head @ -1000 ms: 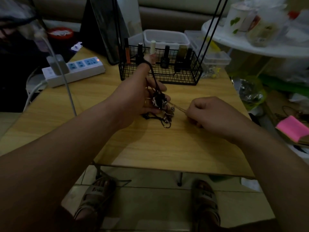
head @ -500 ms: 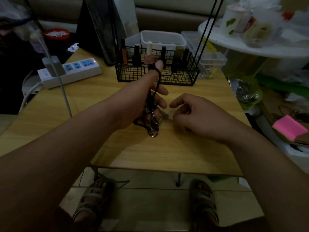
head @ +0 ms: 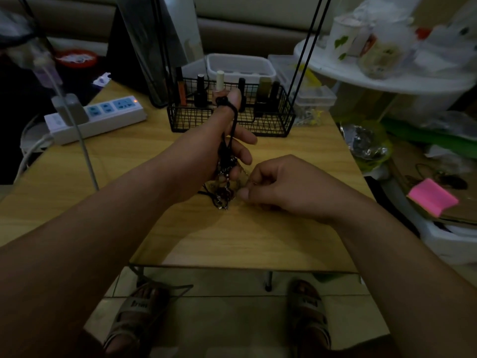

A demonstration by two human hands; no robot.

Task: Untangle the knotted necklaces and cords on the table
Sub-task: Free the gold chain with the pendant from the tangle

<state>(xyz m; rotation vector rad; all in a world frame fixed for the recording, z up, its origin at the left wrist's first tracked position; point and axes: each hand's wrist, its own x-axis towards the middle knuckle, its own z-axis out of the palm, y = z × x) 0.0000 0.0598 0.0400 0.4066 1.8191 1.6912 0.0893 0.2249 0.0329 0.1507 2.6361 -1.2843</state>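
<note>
Black cord [head: 233,117] loops left hand [head: 204,153]; right hand [head: 281,187] pinches thin metal chain [head: 247,177].

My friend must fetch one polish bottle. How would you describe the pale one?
Far across the wooden table stands a black wire basket of bottles. Near its middle, behind the left hand, is the only pale bottle, cream-capped among darker ones.

Probably a home: sofa [head: 245,29], nail-polish basket [head: 271,125], power strip [head: 103,117].

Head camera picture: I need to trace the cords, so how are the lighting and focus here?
Head view: dim, underexposed; the knotted tangle reads as a dark smear by the left hand; wide-angle bending at edges; right-side clutter soft.
</note>
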